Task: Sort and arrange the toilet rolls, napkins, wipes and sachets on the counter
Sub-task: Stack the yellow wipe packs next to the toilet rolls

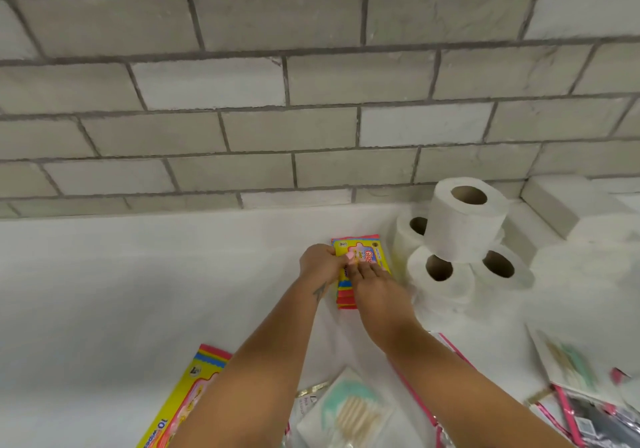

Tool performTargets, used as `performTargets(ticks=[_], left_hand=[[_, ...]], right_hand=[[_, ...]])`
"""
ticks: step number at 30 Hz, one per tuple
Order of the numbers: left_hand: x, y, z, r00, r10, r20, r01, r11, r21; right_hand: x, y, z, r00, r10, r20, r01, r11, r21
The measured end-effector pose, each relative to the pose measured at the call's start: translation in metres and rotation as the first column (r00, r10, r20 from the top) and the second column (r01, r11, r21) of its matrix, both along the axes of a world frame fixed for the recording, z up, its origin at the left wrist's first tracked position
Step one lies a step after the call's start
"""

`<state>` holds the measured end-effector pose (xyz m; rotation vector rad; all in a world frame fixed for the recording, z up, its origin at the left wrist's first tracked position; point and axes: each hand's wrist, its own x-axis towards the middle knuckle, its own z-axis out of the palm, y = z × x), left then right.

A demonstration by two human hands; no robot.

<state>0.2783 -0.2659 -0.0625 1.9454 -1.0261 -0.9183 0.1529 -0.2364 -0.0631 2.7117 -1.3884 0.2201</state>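
A small stack of yellow, red and blue wipes packets (370,252) lies on the white counter (138,274) just left of the toilet rolls. My left hand (320,262) grips the stack's left edge. My right hand (372,285) rests flat on top of it, fingers pressed on the top packet. Several white toilet rolls (464,222) stand piled to the right, one on top of the others. Another wipes packet (183,399) lies near the front left. Napkin packs with a green and beige print (349,409) lie at the front.
A grey brick wall (311,84) backs the counter. White blocks (550,205) sit at the back right corner. More napkins (564,361) and pink-edged sachets (588,420) are scattered at the front right.
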Motion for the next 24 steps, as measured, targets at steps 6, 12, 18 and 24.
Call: performTargets(ticks=[6,12,18,24], left_hand=[[0.001,-0.006,-0.012,0.992,0.109,0.06,-0.107,0.994,-0.03],[0.002,0.0,-0.009,0.987,0.125,0.102,-0.12,0.991,-0.053],[0.036,0.043,0.016,0.97,0.05,0.239,-0.038,0.998,-0.055],[0.084,0.106,0.039,0.933,0.003,0.361,-0.024,0.998,0.053]], right_hand=[[0.001,-0.008,-0.007,0.998,0.01,-0.069,0.0,0.989,0.145],[0.002,-0.009,-0.002,0.998,0.001,-0.056,0.011,0.978,0.21],[0.002,-0.003,0.012,1.0,-0.03,-0.005,0.03,0.966,0.258],[0.025,0.03,0.034,0.993,0.04,0.113,-0.066,0.968,0.242]])
